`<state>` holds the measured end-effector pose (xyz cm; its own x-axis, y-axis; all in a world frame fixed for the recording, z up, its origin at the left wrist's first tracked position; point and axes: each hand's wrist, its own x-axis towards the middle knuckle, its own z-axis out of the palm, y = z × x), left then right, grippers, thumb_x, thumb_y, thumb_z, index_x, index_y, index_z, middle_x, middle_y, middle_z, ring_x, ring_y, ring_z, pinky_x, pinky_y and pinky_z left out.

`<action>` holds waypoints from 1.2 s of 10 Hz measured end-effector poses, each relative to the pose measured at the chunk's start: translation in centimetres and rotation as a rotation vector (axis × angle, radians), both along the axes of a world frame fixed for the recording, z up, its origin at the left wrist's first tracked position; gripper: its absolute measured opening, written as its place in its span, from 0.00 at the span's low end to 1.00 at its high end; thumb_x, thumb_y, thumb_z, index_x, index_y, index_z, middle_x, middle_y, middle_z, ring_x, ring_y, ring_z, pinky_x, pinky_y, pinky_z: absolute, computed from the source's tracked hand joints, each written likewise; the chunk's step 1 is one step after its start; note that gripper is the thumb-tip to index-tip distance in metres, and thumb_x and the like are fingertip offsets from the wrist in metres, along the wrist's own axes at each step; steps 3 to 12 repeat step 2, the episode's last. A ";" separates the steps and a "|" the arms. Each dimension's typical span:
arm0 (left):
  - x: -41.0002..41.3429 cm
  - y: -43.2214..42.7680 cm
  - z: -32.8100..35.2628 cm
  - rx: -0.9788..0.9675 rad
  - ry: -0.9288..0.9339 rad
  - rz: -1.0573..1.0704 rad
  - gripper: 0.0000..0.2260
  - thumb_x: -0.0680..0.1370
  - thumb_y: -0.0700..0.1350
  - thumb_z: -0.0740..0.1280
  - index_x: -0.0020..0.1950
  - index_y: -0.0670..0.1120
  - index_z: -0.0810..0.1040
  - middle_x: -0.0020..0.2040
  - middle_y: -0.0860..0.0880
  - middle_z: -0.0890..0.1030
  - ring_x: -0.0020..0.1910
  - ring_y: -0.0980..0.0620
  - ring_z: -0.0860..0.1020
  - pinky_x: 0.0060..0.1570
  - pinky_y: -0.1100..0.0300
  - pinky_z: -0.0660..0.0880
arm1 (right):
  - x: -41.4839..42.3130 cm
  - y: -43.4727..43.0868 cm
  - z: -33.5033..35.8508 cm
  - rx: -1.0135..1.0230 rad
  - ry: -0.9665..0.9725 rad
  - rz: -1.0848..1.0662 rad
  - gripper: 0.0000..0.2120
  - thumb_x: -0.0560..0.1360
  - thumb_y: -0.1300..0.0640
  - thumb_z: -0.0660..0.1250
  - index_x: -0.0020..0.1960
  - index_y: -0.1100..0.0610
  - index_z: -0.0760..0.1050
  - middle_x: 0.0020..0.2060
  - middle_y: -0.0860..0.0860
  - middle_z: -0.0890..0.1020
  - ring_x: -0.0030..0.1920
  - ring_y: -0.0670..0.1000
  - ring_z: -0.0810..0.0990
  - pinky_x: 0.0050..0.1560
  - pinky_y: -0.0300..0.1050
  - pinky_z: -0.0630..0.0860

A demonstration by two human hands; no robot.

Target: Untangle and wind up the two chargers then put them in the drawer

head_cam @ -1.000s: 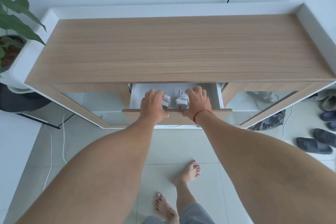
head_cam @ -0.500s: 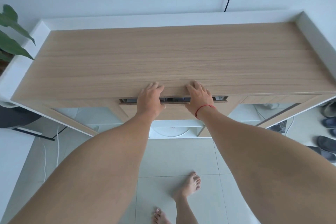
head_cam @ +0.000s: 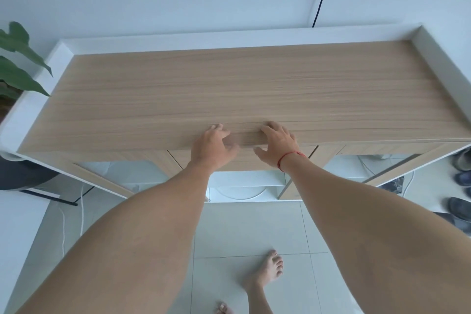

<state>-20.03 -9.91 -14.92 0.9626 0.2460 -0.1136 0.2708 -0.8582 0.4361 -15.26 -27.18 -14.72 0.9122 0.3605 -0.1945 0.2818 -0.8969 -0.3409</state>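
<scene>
The left hand (head_cam: pixel 211 146) and right hand (head_cam: pixel 276 145) rest side by side at the front edge of the desk (head_cam: pixel 254 89). Their fingers (head_cam: pixel 219 128) are loosely spread and hold nothing, and the thumbs hang over the drawer (head_cam: pixel 246 160) front. The drawer seems pushed fully in beneath the top, though the hands cover part of its upper edge, and the chargers are hidden from sight.
</scene>
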 end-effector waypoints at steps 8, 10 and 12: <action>3.3 0.8 0.0 0.021 0.076 -0.003 0.21 0.81 0.49 0.58 0.75 0.48 0.65 0.79 0.47 0.57 0.78 0.49 0.55 0.73 0.53 0.56 | 3.2 0.8 0.2 0.053 0.073 -0.074 0.24 0.80 0.46 0.56 0.73 0.54 0.63 0.76 0.53 0.60 0.75 0.55 0.60 0.73 0.50 0.57; 3.3 0.8 0.0 0.021 0.076 -0.003 0.21 0.81 0.49 0.58 0.75 0.48 0.65 0.79 0.47 0.57 0.78 0.49 0.55 0.73 0.53 0.56 | 3.2 0.8 0.2 0.053 0.073 -0.074 0.24 0.80 0.46 0.56 0.73 0.54 0.63 0.76 0.53 0.60 0.75 0.55 0.60 0.73 0.50 0.57; 3.3 0.8 0.0 0.021 0.076 -0.003 0.21 0.81 0.49 0.58 0.75 0.48 0.65 0.79 0.47 0.57 0.78 0.49 0.55 0.73 0.53 0.56 | 3.2 0.8 0.2 0.053 0.073 -0.074 0.24 0.80 0.46 0.56 0.73 0.54 0.63 0.76 0.53 0.60 0.75 0.55 0.60 0.73 0.50 0.57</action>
